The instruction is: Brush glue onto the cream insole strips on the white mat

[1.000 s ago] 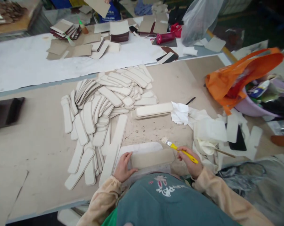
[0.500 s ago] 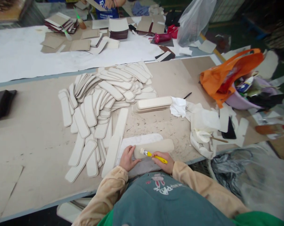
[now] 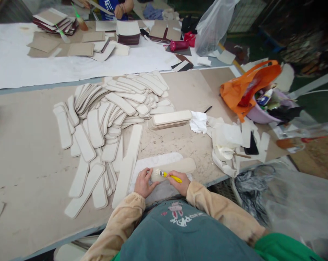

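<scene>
A yellow-handled paintbrush [image 3: 175,178] is gripped in my right hand [image 3: 181,182], its bristles touching the left part of a beige strip with rounded ends [image 3: 184,166]. My left hand [image 3: 144,183] rests at that strip's left end, thumb and forefinger spread apart against it. Under the strip lies a white, round-ended sheet [image 3: 164,158]. Just left of my left hand, a long pale strip [image 3: 129,163] lies at a slant. Beyond it spreads a large loose heap of similar off-white strips [image 3: 97,127]. A neat stack of strips [image 3: 171,117] lies farther back.
To the right are a crumpled white cloth [image 3: 198,122], pale scraps with a stick [image 3: 226,141], and an orange bag [image 3: 246,90] on a purple basin [image 3: 264,114]. Across the second table, a person's hand [image 3: 119,11] shows near stacked panels [image 3: 128,30].
The brush and my right hand have shifted slightly toward the strip's left end. My left hand stays at that end. The whole view has swung a little to the right.
</scene>
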`<state>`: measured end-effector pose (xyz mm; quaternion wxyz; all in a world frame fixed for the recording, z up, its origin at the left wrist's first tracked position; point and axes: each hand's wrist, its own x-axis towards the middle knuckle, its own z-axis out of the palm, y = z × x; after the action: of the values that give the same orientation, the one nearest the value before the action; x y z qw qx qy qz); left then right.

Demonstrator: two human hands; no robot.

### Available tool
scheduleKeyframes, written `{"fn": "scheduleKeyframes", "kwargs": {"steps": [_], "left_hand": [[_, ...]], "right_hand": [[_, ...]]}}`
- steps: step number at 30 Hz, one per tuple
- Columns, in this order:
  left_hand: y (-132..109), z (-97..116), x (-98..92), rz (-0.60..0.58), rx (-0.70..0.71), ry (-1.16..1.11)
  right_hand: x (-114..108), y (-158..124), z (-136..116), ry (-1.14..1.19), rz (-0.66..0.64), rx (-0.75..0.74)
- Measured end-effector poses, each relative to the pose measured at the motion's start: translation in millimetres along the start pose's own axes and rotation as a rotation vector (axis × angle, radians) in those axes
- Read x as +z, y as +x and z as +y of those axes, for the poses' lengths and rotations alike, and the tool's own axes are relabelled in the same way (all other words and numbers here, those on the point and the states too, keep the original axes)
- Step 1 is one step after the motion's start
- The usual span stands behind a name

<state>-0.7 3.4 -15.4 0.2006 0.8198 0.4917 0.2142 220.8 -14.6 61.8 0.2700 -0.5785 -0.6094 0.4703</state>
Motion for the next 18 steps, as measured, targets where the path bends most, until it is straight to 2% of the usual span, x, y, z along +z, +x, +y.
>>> {"fn": "scheduleKeyframes", "kwargs": {"steps": [4,12,15,18], "left_hand": [[0,-3,2.4,0.025,0.026,0.008],[2,-3,3.3,0.029,0.043,0.032],[3,-2,2.6,0.026,0.039,0.04],[3,-2,2.2,0.023,0.042,0.044]], "right_hand": [[-20,-8,10,0.01,0.094,0.091],[-81,-26,38,-0.028,0.304,0.263],[-99,-32,45,-0.115,0.35,0.266],[-103,-36,36,-0.184,0.358,0.213]]}}
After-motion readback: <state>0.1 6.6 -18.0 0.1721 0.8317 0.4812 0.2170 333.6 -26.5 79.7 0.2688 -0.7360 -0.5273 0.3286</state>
